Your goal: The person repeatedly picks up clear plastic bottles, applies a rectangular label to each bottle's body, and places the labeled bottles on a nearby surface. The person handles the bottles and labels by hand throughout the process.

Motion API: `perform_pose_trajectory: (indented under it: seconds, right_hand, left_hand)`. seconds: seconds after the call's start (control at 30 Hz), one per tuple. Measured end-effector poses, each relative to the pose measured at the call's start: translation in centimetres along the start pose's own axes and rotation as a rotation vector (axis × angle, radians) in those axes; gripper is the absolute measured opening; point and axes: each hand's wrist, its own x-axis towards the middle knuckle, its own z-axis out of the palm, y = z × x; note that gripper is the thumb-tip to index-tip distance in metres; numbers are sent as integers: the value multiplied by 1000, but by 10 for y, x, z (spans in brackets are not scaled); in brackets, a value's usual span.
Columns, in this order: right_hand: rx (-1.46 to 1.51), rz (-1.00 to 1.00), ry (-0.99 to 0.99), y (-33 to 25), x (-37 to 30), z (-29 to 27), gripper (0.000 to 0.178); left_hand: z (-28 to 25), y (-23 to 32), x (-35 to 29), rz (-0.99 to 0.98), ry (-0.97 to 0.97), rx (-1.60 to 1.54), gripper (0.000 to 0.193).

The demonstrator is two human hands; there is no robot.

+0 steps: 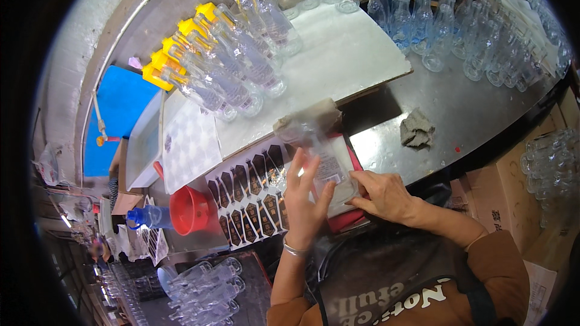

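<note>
A clear glass bottle (329, 162) with fine print lies on a pale cloth pad with red cloth (353, 220) beneath, its neck pointing away from me. My right hand (386, 194) grips the bottle's base end between thumb and fingers. On the other side, my left hand (304, 199) has its fingers stretched and spread along the bottle; whether they press on it I cannot tell. Left of it lies a sheet of dark bottle-shaped labels (249, 190). A crumpled beige cloth (311, 119) sits at the bottle's neck end.
Several clear bottles (241, 54) stand on a white board (338, 54), beside yellow containers (181, 39). More bottles (441, 30) crowd the metal table's far right. A grey rag (417, 130) lies on the metal. Left are a red cup (190, 210) and a blue-capped bottle (148, 217).
</note>
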Motion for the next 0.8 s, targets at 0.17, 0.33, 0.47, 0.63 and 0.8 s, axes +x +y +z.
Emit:
perform_pose_trajectory:
  seconds: [0.17, 0.33, 0.47, 0.63, 0.8]
  right_hand:
    - [55, -7, -39, 12, -2, 0, 52]
    - [334, 109, -124, 20, 10, -22, 53]
    - [602, 332, -150, 28, 32, -29, 39]
    - [572, 263, -151, 25, 57, -16, 42]
    - [491, 304, -190, 15, 65, -16, 59]
  left_hand:
    - [4, -1, -2, 7, 12, -12, 56]
    - [-2, -6, -5, -81, 30, -136, 52]
    - [-1, -9, -6, -165, 67, -287, 44]
    - [4, -1, -4, -140, 73, -190, 41]
    - [8, -5, -5, -134, 73, -231, 44]
